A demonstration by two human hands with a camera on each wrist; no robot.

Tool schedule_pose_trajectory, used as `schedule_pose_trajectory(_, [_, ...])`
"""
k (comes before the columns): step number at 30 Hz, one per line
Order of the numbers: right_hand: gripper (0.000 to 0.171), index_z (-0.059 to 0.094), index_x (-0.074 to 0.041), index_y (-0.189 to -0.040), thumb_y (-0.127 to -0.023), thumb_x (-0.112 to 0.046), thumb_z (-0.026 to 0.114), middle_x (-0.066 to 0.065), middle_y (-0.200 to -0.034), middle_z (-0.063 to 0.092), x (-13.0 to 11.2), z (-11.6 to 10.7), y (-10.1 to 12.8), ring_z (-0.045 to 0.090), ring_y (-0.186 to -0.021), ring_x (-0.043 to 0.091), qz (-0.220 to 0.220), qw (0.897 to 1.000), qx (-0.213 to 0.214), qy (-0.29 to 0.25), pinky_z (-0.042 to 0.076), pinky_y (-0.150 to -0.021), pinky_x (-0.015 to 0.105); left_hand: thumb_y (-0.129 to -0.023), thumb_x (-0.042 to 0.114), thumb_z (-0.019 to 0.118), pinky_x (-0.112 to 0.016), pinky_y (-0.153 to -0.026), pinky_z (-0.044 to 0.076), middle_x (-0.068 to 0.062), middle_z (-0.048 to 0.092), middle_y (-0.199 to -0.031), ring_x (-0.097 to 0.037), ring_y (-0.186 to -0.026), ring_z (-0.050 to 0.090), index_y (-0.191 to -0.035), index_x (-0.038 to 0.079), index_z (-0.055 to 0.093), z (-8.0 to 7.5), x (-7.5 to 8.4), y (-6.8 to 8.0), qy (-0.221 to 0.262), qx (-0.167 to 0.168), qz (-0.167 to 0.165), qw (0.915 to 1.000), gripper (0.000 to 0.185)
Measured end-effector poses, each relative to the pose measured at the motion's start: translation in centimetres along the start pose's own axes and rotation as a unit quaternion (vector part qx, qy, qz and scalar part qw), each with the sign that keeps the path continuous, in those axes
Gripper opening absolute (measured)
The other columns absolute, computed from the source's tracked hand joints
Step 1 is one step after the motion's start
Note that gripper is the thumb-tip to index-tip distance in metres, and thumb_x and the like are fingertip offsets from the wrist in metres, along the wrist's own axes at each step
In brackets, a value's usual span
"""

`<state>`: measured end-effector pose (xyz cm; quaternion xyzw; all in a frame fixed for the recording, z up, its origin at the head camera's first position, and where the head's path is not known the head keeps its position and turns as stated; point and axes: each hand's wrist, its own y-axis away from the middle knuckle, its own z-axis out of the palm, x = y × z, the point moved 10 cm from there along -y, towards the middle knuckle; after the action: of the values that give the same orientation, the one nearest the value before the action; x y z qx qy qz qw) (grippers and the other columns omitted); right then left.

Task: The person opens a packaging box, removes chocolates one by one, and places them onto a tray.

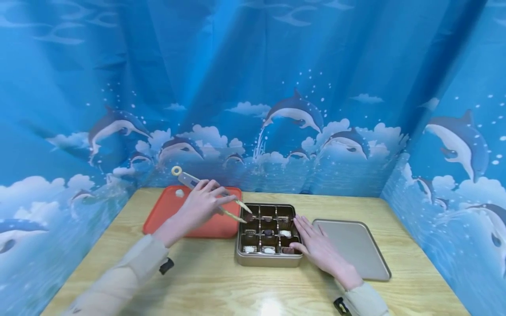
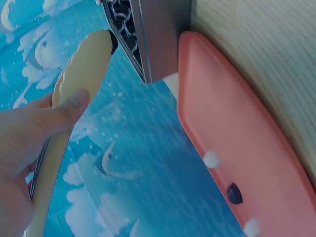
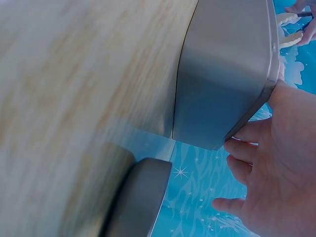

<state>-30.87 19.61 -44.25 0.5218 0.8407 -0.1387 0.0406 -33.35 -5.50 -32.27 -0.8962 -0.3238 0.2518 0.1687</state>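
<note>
My left hand [image 1: 203, 204] grips a pair of cream-coloured tongs [image 2: 81, 64], its thumb pressed along one arm. The tongs' tips reach over the back left part of a metal box [image 1: 269, 262] with a dark divided insert. A small dark piece [image 2: 114, 42] shows at the tips in the left wrist view. White and dark chocolates, such as a white one [image 1: 285, 233], sit in the box's compartments. My right hand [image 1: 318, 248] rests against the box's right rim, fingers extended and thumb over the front right corner.
A red tray [image 1: 213, 226] lies left of the box; in the left wrist view it bears two white pieces [image 2: 212, 159] and a dark piece [image 2: 234, 193]. The box's flat lid [image 1: 356, 248] lies at the right. A blue dolphin-print curtain [image 1: 253, 87] borders the wooden table [image 1: 221, 281].
</note>
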Motion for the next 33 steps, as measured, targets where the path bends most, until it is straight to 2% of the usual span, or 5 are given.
schedule_pose_trajectory(10, [0.076,0.028,0.000,-0.157,-0.103,-0.048,0.050,0.017,-0.163,0.022,0.3,-0.1,0.1,0.023,-0.151,0.036,0.000,1.000,0.008,-0.006,0.017,-0.118,0.064,-0.074,0.009,0.090,-0.050,-0.095,0.042,-0.001,0.070,-0.114,-0.027,-0.104,0.054,-0.131,0.026,0.070,0.1,-4.1,1.8,0.031,0.008,-0.097,0.9948,0.062])
schedule_pose_trajectory(17, [0.077,0.028,-0.001,-0.158,-0.103,-0.049,0.051,0.015,-0.164,0.021,0.4,0.0,0.0,0.022,-0.151,0.035,-0.002,1.000,0.006,-0.008,0.016,-0.119,0.063,-0.076,0.013,0.089,-0.050,-0.092,0.042,-0.004,0.071,-0.112,-0.029,-0.100,0.054,-0.130,0.025,0.071,1.1,-5.9,1.9,0.008,0.002,-0.148,0.9890,0.058])
schedule_pose_trajectory(21, [0.077,0.026,-0.003,-0.159,-0.103,-0.050,0.049,0.013,-0.165,0.019,0.5,0.1,0.0,0.020,-0.152,0.033,0.003,1.000,-0.001,-0.007,0.015,-0.120,0.062,-0.079,0.016,0.088,-0.049,-0.091,0.042,-0.005,0.071,-0.111,-0.029,-0.099,0.055,-0.129,0.025,0.072,2.3,-6.6,1.3,-0.014,-0.006,-0.159,0.9871,0.054])
schedule_pose_trajectory(25, [0.077,0.025,-0.002,-0.159,-0.103,-0.050,0.049,0.013,-0.165,0.018,0.5,0.1,0.0,0.019,-0.152,0.033,0.005,1.000,-0.006,-0.006,0.015,-0.120,0.061,-0.083,0.009,0.083,-0.048,-0.091,0.042,-0.005,0.072,-0.111,-0.030,-0.100,0.055,-0.128,0.025,0.073,4.0,-7.5,0.5,-0.020,-0.018,-0.167,0.9856,0.049])
schedule_pose_trajectory(33, [0.077,0.024,-0.002,-0.159,-0.104,-0.048,0.050,0.012,-0.165,0.017,0.3,0.2,-0.1,0.017,-0.153,0.032,0.009,1.000,-0.017,-0.008,0.015,-0.119,0.062,-0.087,0.005,0.079,-0.048,-0.093,0.041,-0.006,0.069,-0.116,-0.031,-0.108,0.054,-0.132,0.024,0.070,8.0,-9.1,-0.6,-0.020,-0.086,-0.176,0.9805,0.050])
